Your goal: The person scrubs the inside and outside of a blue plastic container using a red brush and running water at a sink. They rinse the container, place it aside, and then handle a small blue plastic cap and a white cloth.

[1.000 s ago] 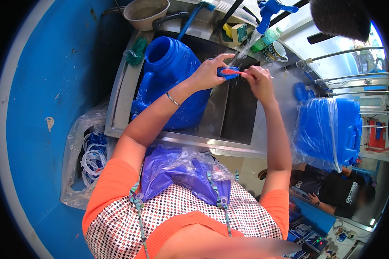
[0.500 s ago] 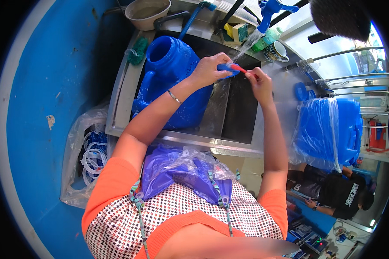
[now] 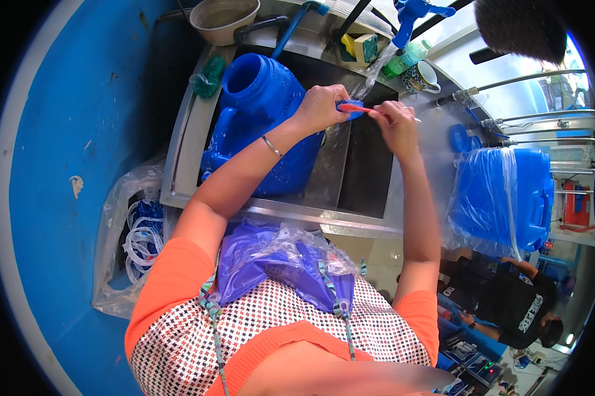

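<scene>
Over the sink (image 3: 360,168), my left hand (image 3: 320,109) grips a small blue cap (image 3: 357,103) by its edge. My right hand (image 3: 398,129) is closed round the handle of a red toothbrush (image 3: 363,109), whose head rests against the cap. The bristles are too small to make out. Just beyond, water streams from a blue tap (image 3: 409,23) close to the cap. A big blue jug (image 3: 264,125) with an uncovered mouth and wet, sudsy sides stands tilted in the sink's left part, beside my left forearm.
On the back ledge are a bowl (image 3: 225,21), a sponge (image 3: 365,49), a green bottle (image 3: 406,59) and a patterned mug (image 3: 421,78). A green scrubber (image 3: 209,76) lies on the left rim. A plastic-wrapped blue jug (image 3: 502,198) stands right; a person (image 3: 515,300) is behind it.
The cap has turned in my left hand, and the toothbrush has shifted slightly across it. My right-hand fingers have moved a little along the handle. The other person has shifted.
</scene>
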